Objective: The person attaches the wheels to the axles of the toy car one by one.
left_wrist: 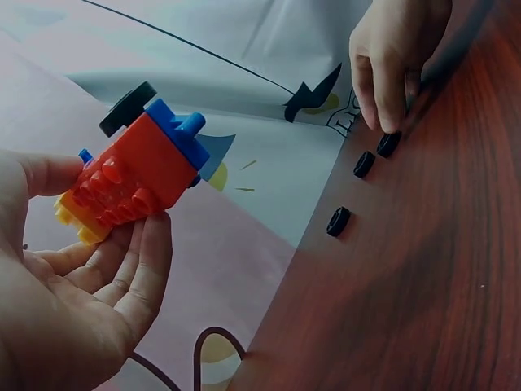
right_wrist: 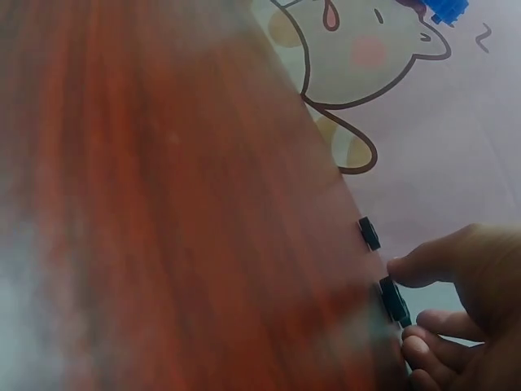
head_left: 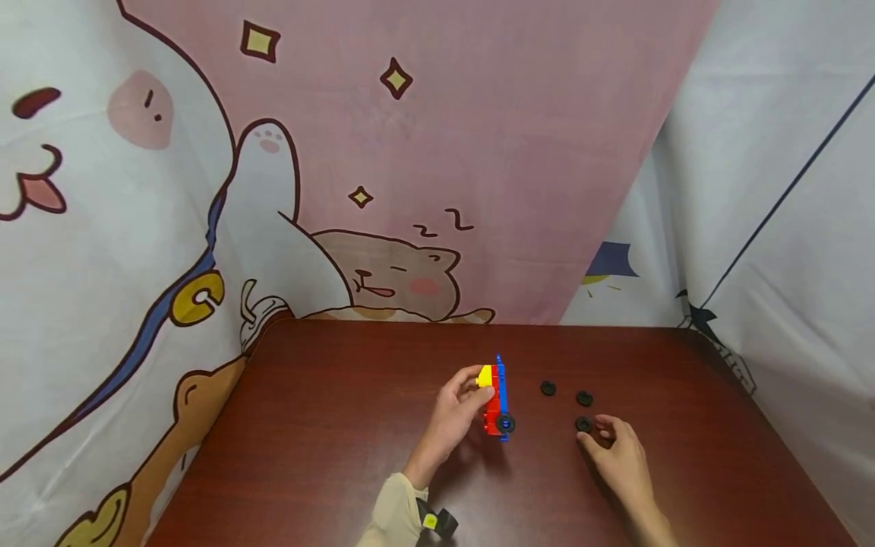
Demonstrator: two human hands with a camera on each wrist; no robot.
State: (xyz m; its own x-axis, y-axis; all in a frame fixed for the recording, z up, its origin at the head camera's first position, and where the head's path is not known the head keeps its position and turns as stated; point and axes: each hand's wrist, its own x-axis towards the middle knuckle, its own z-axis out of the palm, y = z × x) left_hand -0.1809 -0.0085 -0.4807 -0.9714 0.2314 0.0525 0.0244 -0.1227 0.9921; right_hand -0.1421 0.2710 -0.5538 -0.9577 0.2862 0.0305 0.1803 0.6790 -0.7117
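My left hand [head_left: 447, 418] [left_wrist: 89, 285] grips a toy vehicle of red, blue and yellow blocks [head_left: 491, 406] [left_wrist: 134, 175], held up off the table. One black wheel [head_left: 505, 423] [left_wrist: 128, 109] is fitted on its blue side. Thumb and fingertips of my right hand [head_left: 622, 460] [left_wrist: 399, 49] [right_wrist: 464, 301] close around a loose black wheel [head_left: 583, 425] [left_wrist: 388, 145] [right_wrist: 394, 301] lying on the table. Beyond it lie a second wheel [head_left: 584, 398] [left_wrist: 364, 164] and, further left, a third wheel [head_left: 548, 388] [left_wrist: 339, 221].
The dark reddish wooden table [head_left: 328, 425] ends at a pink and white cloth with cartoon animals [head_left: 533, 152] hanging behind it. White cloth [head_left: 807, 228] hangs at the right side. A black strap device [head_left: 437, 520] sits on the left wrist.
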